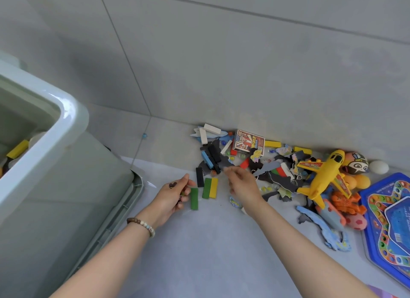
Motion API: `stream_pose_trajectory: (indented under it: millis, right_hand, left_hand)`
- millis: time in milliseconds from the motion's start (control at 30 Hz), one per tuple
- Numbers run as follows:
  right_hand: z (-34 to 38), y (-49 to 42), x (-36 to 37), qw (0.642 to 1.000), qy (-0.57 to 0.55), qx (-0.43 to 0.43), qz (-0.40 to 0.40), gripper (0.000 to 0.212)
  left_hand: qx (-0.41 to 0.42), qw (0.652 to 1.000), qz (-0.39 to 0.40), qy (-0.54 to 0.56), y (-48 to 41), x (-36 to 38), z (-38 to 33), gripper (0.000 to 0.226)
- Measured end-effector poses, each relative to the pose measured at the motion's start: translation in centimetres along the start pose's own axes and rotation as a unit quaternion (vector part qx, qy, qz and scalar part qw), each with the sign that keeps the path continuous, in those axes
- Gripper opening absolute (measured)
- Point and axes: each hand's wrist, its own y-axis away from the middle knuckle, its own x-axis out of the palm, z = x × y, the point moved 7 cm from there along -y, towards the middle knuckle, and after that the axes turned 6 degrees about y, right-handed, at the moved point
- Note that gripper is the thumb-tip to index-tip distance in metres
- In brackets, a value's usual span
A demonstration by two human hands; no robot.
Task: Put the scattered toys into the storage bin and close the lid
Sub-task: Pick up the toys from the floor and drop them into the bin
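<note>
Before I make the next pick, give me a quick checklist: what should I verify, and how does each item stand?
1. Storage bin open to take toys: ok, no lid on it, and a yellow block shows inside.
2. Lid at hand for closing: ok, it lies on the floor against the bin's base.
3. Left hand free: cannot tell; its fingers are curled beside the green block.
4. Right hand has a firm grip: cannot tell; its fingertips are blurred at the dark pieces.
5. Floor free of toys: not ok; the yellow plane, the blue game board and many blocks lie there.
</note>
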Motion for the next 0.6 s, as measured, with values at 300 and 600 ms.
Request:
stream_pose_trajectory:
  millis: [300, 600]
  right_hand:
    - [1.3, 0.6, 1.8, 0.998, -0.046, 0.018, 0.049, 0.013]
    - [1.8, -0.7, 2.0, 0.955, 0.269, -0.114, -0.047, 0.02]
  left_hand:
    - [0.005, 1.0, -0.008, 0.004, 0.0, -0.6, -0.3, 0.028]
    - [0.004, 1.0, -0.012, 0.013, 0.0, -1.4, -0.4, 0.028]
